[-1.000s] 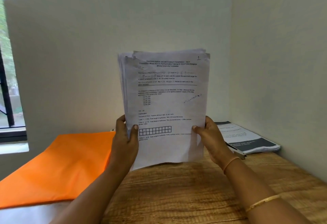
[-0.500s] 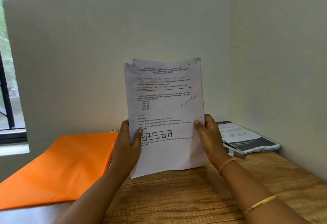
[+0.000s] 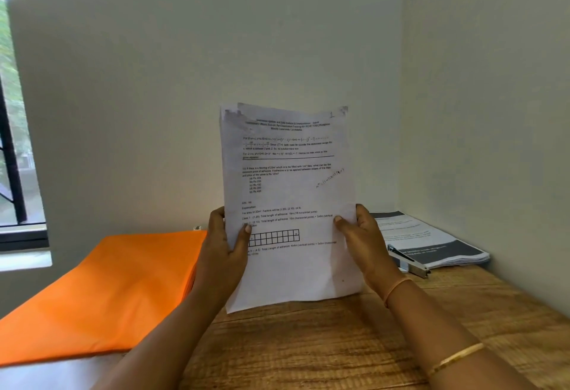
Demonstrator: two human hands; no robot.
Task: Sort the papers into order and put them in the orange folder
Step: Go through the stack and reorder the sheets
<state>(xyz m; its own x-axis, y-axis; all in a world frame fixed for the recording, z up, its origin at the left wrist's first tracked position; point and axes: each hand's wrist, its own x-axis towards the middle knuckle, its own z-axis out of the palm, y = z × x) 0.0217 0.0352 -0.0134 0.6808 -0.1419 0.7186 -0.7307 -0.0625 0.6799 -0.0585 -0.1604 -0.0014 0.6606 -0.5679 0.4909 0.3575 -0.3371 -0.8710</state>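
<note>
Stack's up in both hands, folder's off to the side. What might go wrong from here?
1. The left hand and right hand hold the papers only low on their sides; the free top may flop and sheets slide out of order.
2. The orange folder lies flat, apparently closed, on the table; opening it likely takes one hand, leaving a weaker one-handed grip.
3. Another printed pile by the stapler sits close; pages might get mixed.

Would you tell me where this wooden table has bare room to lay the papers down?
The bare wood lies below the held white printed papers, right of the flat orange folder. The far right corner is crowded: grey-and-white booklets, a metal stapler.
</note>
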